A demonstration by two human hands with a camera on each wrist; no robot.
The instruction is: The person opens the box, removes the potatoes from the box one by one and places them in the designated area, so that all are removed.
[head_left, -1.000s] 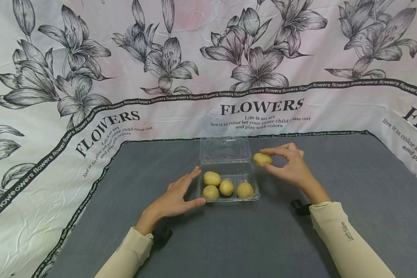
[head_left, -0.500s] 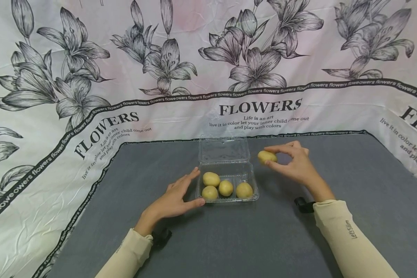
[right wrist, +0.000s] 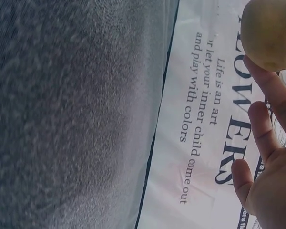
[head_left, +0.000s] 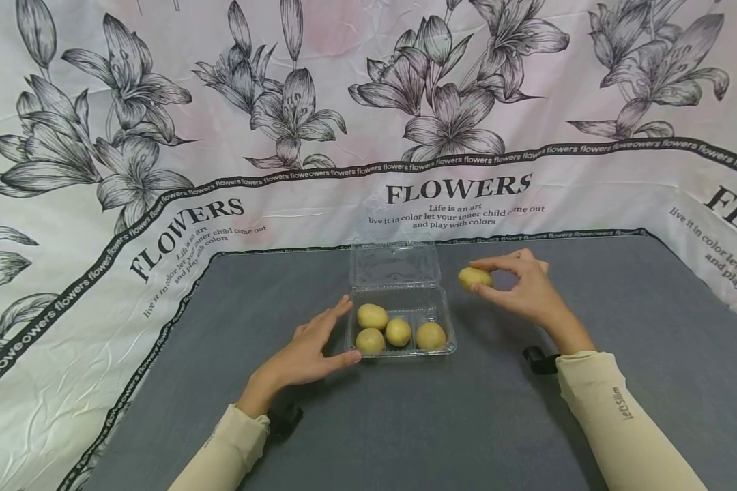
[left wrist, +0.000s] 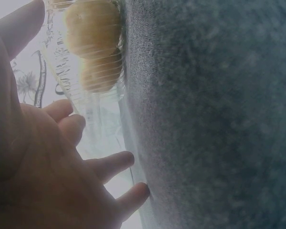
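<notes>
A clear plastic clamshell box [head_left: 452, 335] sits on the cloth with its lid [head_left: 395, 266] raised at the back. Three yellow potatoes [head_left: 398, 332] are in its left part, and another potato [head_left: 431, 336] lies on the right past a divider. My left hand [head_left: 304, 354] is beside the box's left side, fingers extended and thumb near the front corner; in the left wrist view potatoes [left wrist: 93, 28] show through the ribbed wall. My right hand [head_left: 524, 294] pinches a potato [head_left: 474, 278] between thumb and fingers, in the air right of the box. The right wrist view shows that potato [right wrist: 269, 33] close up.
A grey cloth [head_left: 405, 423] covers the table. Behind it hangs a white curtain [head_left: 319, 218] printed with flowers and lettering, close to the raised lid. Dark wrist devices [head_left: 540, 360] are worn below both hands.
My right hand has moved slightly right, away from the box, with the potato still pinched. My left hand and the potatoes in the box have stayed in place.
</notes>
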